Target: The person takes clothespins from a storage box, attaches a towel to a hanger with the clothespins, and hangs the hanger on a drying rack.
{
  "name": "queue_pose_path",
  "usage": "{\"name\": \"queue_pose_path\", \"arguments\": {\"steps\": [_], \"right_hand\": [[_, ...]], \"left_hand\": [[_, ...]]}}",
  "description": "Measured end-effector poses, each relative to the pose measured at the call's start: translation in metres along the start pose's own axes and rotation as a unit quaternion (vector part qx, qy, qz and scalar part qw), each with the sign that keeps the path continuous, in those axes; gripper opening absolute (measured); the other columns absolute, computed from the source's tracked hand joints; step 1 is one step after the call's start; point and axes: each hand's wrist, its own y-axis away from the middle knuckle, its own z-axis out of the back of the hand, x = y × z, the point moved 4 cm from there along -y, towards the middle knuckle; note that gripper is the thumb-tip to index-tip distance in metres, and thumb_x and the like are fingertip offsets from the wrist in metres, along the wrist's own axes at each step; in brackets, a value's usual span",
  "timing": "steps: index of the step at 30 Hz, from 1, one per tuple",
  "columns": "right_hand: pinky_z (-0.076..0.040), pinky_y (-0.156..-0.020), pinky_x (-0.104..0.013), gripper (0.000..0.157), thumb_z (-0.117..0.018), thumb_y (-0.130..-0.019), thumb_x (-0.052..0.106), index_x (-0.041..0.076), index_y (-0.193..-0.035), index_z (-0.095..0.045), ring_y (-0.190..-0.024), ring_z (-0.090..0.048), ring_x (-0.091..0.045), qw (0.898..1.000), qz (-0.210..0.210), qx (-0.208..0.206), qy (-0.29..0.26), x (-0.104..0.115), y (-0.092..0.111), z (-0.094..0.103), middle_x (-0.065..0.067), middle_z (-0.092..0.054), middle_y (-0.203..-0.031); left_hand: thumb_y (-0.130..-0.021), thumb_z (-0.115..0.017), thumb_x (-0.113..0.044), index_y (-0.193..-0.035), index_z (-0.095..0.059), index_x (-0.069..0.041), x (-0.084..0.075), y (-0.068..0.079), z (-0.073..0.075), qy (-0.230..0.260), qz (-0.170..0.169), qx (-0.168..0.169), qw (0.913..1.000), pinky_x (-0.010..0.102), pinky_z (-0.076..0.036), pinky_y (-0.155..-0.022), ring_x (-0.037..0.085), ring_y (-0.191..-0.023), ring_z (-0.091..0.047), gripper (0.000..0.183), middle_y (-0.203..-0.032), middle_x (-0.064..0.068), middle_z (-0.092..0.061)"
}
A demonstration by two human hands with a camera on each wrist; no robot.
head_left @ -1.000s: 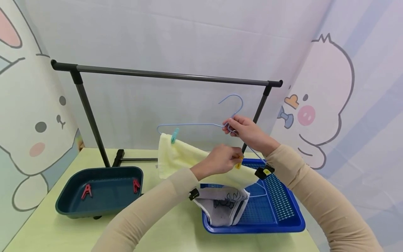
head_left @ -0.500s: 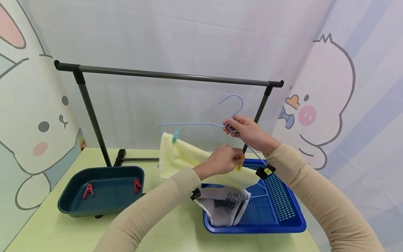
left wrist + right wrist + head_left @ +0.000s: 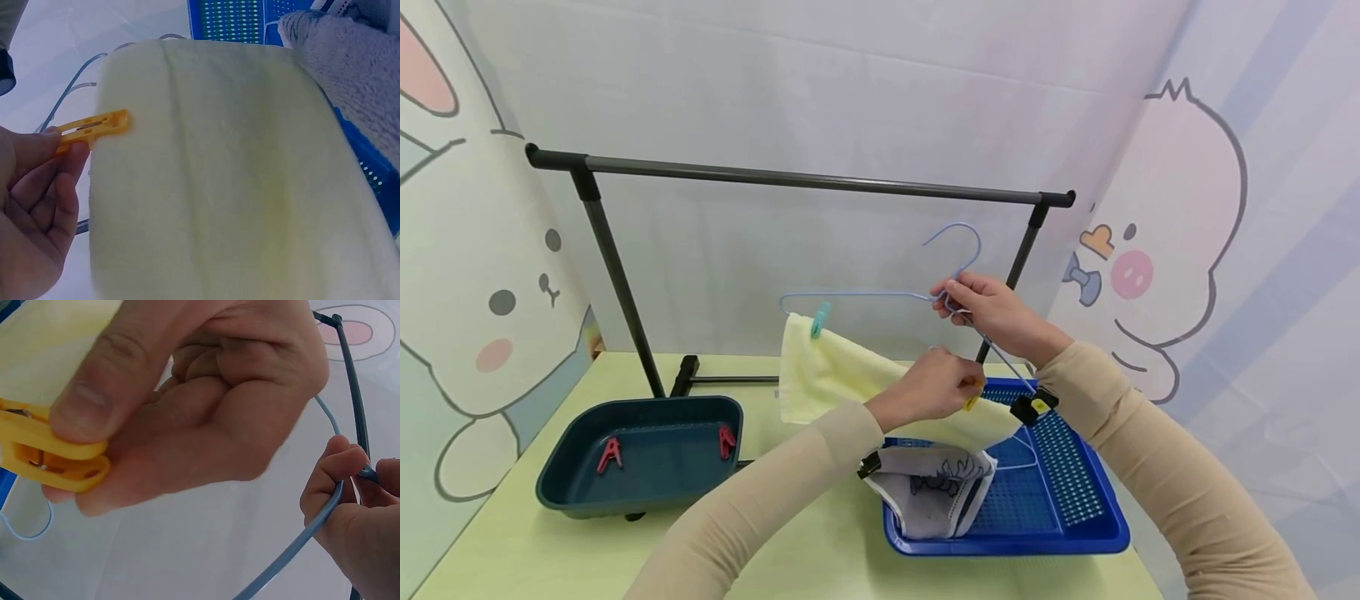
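Observation:
My left hand (image 3: pixel 931 385) pinches the handles of a yellow clothespin (image 3: pixel 94 128) between thumb and finger. The clothespin's nose is at the edge of a pale yellow towel (image 3: pixel 838 367). Just above, my right hand (image 3: pixel 996 315) grips the blue wire hanger (image 3: pixel 857 294) below its hook. Over the hanger's lower part hangs the towel, with a teal clothespin (image 3: pixel 820 321) clipped near its left end. In the right wrist view, my left hand (image 3: pixel 250 394) looms close with the yellow clothespin; my right hand (image 3: pixel 356 487) holds the wire behind it.
A black clothes rack (image 3: pixel 805 180) stands behind the hands. On the left, a dark green tray (image 3: pixel 643 492) holds two red clothespins (image 3: pixel 611 455). A blue basket (image 3: pixel 1007 546) on the right contains a folded grey towel (image 3: pixel 928 500) and another hanger (image 3: pixel 1018 467).
The view has shifted very slightly. My left hand has moved a little to the right with the yellow clothespin; the right hand still holds the hanger in nearly the same place.

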Motion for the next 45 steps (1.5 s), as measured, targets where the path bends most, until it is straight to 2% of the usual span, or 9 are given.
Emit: {"name": "queue_pose_path", "arguments": {"steps": [4, 9, 17, 27, 36, 45], "right_hand": [[-0.046, -0.082, -0.026, 0.036, -0.038, -0.104, 0.025, -0.003, -0.119, -0.054, -0.094, -0.052, -0.022, 1.0, -0.001, 0.006, 0.003, -0.001, -0.001, -0.001, -0.014, -0.055, -0.105], [-0.046, -0.083, -0.028, 0.035, -0.038, -0.104, 0.025, -0.002, -0.118, -0.054, -0.094, -0.052, -0.023, 1.0, -0.002, 0.004, 0.009, -0.004, -0.002, -0.001, -0.014, -0.055, -0.105], [-0.046, -0.081, -0.025, 0.035, -0.038, -0.103, 0.026, -0.002, -0.118, -0.054, -0.093, -0.053, -0.023, 1.0, -0.002, -0.005, 0.007, -0.003, -0.001, 0.0, -0.014, -0.056, -0.105], [-0.046, -0.079, -0.025, 0.036, -0.038, -0.104, 0.025, -0.003, -0.118, -0.054, -0.092, -0.053, -0.021, 1.0, 0.003, -0.004, -0.002, -0.005, -0.002, 0.0, -0.014, -0.056, -0.103], [-0.046, -0.08, -0.026, 0.037, -0.038, -0.103, 0.027, -0.002, -0.118, -0.054, -0.092, -0.052, -0.023, 1.0, 0.006, -0.006, 0.008, -0.007, -0.003, 0.0, -0.015, -0.056, -0.103], [-0.046, -0.079, -0.026, 0.038, -0.037, -0.103, 0.029, -0.002, -0.118, -0.054, -0.092, -0.053, -0.023, 1.0, 0.005, -0.016, 0.007, -0.013, -0.005, 0.004, -0.013, -0.056, -0.103]], "left_hand": [[-0.094, -0.058, -0.015, -0.092, -0.071, -0.015, 0.001, 0.001, 0.0, 0.015, 0.0, -0.008, 0.9999, 0.014, -0.04, -0.058, 0.0, -0.057, -0.051, 0.013, -0.07, -0.011, -0.062], [-0.094, -0.058, -0.016, -0.093, -0.071, -0.013, 0.0, 0.002, -0.001, 0.005, -0.014, -0.008, 0.9999, 0.014, -0.039, -0.058, 0.0, -0.054, -0.049, 0.013, -0.068, -0.011, -0.061], [-0.093, -0.061, -0.021, -0.103, -0.07, -0.013, 0.002, 0.001, -0.004, 0.006, 0.01, 0.009, 0.9999, 0.014, -0.041, -0.058, 0.001, -0.058, -0.052, 0.015, -0.073, -0.01, -0.062], [-0.091, -0.064, -0.02, -0.106, -0.069, -0.012, 0.005, 0.003, -0.005, 0.054, 0.031, 0.017, 0.9979, 0.014, -0.044, -0.063, -0.001, -0.065, -0.056, 0.018, -0.08, -0.008, -0.065], [-0.091, -0.065, -0.022, -0.108, -0.068, -0.012, 0.011, 0.005, -0.008, 0.077, 0.029, 0.017, 0.9965, 0.014, -0.046, -0.069, 0.0, -0.077, -0.062, 0.02, -0.089, -0.005, -0.069], [-0.092, -0.063, -0.022, -0.111, -0.069, -0.012, 0.019, 0.014, -0.003, 0.085, 0.034, 0.009, 0.9958, 0.015, -0.047, -0.073, 0.001, -0.086, -0.063, 0.022, -0.1, -0.005, -0.069]]}}
